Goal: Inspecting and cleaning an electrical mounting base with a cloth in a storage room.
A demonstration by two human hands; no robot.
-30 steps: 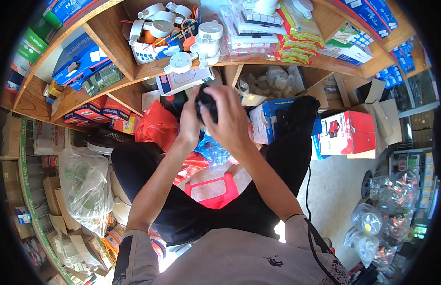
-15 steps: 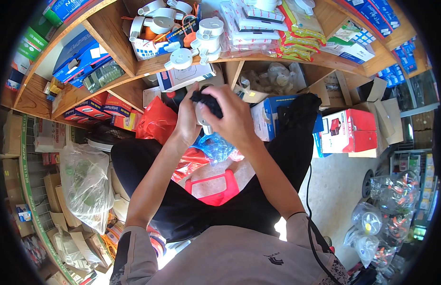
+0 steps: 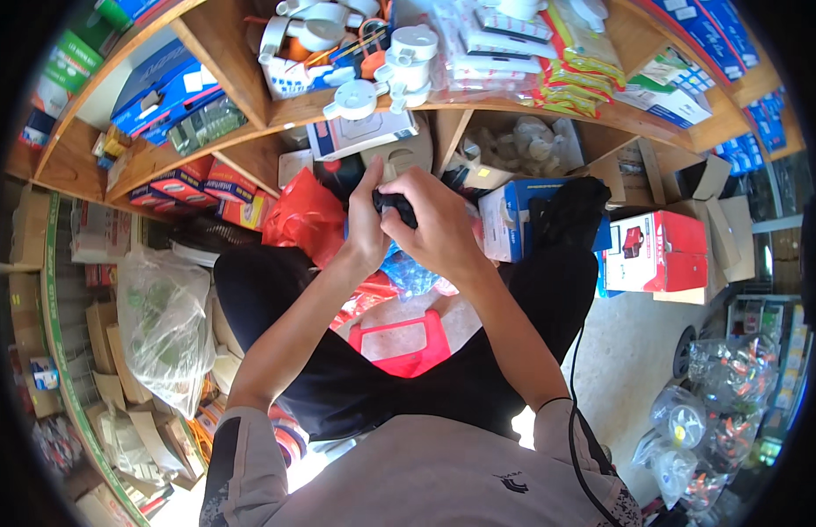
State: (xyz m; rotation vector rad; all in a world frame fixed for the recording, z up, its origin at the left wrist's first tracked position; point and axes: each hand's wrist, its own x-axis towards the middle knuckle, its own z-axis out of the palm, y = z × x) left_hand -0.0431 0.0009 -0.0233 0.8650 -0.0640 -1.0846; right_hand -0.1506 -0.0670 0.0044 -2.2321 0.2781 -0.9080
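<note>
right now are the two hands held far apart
No, the left hand and right hand are close together, with a small black item between them.

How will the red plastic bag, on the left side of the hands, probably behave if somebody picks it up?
The red plastic bag is probably floppy, since its thin sheet is creased. Its shiny surface may feel slippery. Weight is uncertain: any contents are hidden.

Both forearms angle inward, hands close together, the right one's fingers curled.
</note>
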